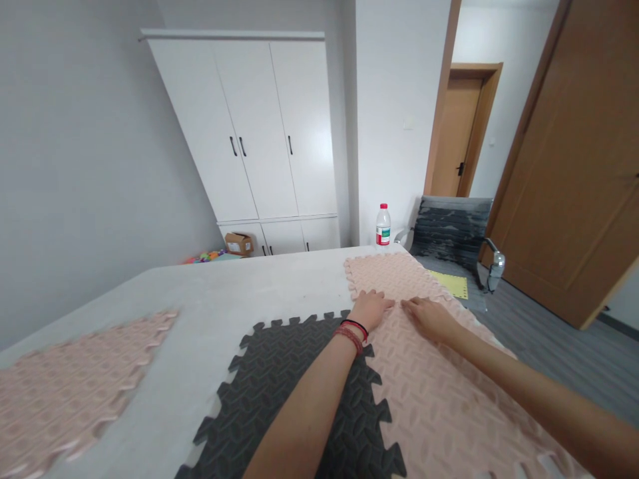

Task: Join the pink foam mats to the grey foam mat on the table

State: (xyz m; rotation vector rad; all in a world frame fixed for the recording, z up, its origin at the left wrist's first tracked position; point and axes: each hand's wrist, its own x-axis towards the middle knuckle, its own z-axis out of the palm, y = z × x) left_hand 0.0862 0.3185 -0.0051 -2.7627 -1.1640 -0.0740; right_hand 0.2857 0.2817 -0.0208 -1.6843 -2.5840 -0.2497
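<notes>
My left hand [370, 309] lies flat, fingers stretched out, on the seam between two pink foam puzzle mats. The far pink mat [387, 273] reaches toward the table's back edge; the near pink mat [439, 399] runs toward me. My right hand [428, 315] rests flat beside the left hand, also on the seam, fingers pointing left. A dark grey foam mat [284, 392] is interlocked with the near pink mat's left edge, under my left forearm. My left wrist wears red and black bands.
The mats lie on a grey table [224, 293]. A separate pink mat [64, 392] lies at the near left. A plastic bottle [383, 225] stands at the back edge. A grey chair [452, 233] holds a yellow mat [452, 284]. White wardrobe [259, 133] behind.
</notes>
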